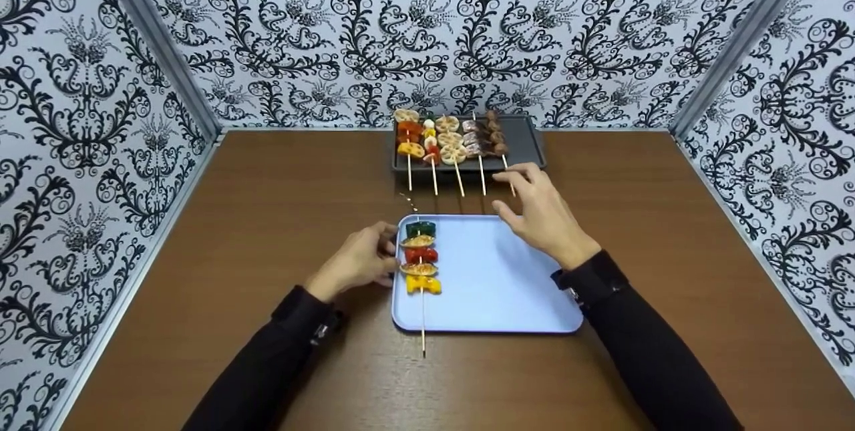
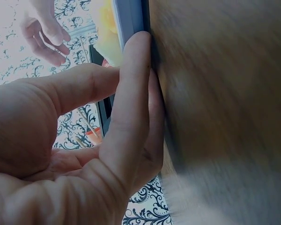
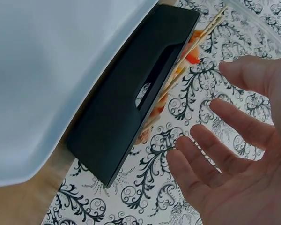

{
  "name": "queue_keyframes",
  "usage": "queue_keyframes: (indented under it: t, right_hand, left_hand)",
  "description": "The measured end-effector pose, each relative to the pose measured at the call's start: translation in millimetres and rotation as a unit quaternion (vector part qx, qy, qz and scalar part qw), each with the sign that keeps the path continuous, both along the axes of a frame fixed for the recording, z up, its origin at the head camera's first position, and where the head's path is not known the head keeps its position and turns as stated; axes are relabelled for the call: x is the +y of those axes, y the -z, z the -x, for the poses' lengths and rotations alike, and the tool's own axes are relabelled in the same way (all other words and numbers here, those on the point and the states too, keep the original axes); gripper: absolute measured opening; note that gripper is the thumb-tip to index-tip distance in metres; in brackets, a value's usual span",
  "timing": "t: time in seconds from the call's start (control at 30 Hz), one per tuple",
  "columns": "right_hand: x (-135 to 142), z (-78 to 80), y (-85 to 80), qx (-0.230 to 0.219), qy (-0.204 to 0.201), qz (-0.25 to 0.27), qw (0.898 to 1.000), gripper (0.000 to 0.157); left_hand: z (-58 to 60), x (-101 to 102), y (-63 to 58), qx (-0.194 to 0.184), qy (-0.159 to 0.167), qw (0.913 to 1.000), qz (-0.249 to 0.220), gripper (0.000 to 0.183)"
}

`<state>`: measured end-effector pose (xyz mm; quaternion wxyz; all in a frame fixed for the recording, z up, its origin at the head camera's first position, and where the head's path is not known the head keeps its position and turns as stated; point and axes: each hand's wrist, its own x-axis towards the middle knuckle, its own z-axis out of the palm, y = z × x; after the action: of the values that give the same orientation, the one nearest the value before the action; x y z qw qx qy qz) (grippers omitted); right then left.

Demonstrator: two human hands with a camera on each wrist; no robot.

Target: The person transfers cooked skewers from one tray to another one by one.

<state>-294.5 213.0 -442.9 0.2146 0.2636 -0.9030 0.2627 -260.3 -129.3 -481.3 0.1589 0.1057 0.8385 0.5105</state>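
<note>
From where I stand, the person has a lavender-blue tray [image 1: 501, 277] just right of the frame's centre, on a brown wooden desk [image 1: 300, 184]. The left hand [image 1: 357, 260] holds the tray's left rim, thumb and fingers gathered at that edge. The right hand [image 1: 544, 214] is empty, its fingers spread and gently bent above the tray's upper right corner, fingertips near the stick of the brown meatball skewer [image 1: 494, 130].

One vegetable skewer [image 1: 421, 255] lies lengthwise along the left side of the tray, just beside the left hand: green at the top, then a browned slice, red, another browned slice and yellow, with its bare stick running out over the lower rim.

Farther up the frame, against the scroll-patterned wall [image 1: 421, 37], sits a dark grey pan [image 1: 523, 144]. Five skewers rest side by side on it, sticks jutting over its lower edge. The meatballs are rightmost; next to them comes a silvery-dark skewer [image 1: 473, 137], then a lotus root skewer [image 1: 453, 154], and two mixed, colourful ones at the left.
</note>
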Motion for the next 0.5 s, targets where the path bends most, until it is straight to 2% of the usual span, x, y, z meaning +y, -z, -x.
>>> queue_keyframes:
  t: [0.5]
  right_hand:
    - [4,32.3,2.3,-0.005,0.053,0.04,0.998,0.046]
  left_hand:
    - [-0.8,-1,0.1,0.0,0.003,1.0,-0.004,0.062]
